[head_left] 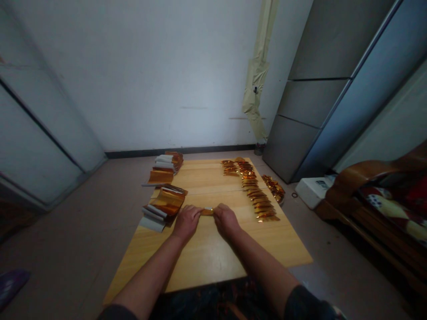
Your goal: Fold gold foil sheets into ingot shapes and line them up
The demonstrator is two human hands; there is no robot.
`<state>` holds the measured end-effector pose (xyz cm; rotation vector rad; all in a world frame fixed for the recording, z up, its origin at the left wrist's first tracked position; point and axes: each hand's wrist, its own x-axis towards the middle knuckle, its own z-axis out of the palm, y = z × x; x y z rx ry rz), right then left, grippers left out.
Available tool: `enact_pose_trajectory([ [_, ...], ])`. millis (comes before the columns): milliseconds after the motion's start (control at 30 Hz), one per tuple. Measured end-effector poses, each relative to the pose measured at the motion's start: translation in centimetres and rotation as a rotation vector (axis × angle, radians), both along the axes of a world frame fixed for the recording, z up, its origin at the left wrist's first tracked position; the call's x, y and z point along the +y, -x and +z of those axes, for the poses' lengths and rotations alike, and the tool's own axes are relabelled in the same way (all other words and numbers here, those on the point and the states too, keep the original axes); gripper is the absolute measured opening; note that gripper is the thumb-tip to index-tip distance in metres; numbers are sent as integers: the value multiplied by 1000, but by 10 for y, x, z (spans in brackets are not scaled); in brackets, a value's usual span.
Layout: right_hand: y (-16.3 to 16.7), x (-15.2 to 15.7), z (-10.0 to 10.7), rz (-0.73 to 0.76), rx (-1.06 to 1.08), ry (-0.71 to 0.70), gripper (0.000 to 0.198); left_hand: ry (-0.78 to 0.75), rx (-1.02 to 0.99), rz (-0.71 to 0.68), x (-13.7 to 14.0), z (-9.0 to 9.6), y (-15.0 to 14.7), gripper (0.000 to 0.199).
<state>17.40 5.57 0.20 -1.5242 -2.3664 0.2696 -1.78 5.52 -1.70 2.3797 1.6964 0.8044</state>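
A narrow folded piece of gold foil paper [207,212] with a small pale patch lies across the middle of the wooden table. At its left end, the fingers of my left hand [187,221] are closed on it. My right hand [227,219] pinches the opposite end. Beside my left hand is a loose stack of gold and grey-white sheets [169,201]. Farther right of my right hand, shiny folded gold foil pieces [255,192] overlap in a long row.
Another stack of sheets [163,175] sits at the table's [203,262] far left corner. Beyond its right edge, a container of gold pieces [274,188] stands on the floor. A white box [312,192], a wooden bench [343,209] and a grey refrigerator [300,102] are to the right.
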Motion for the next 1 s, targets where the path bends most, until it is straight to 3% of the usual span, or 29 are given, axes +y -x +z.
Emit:
enact_pose_trajectory([
  [333, 11, 6, 16, -189, -23, 157, 24, 85, 97, 163, -1, 7, -12, 27],
  [1000, 16, 11, 13, -243, -123, 138, 19, 162, 106, 258, 2, 13, -23, 22],
])
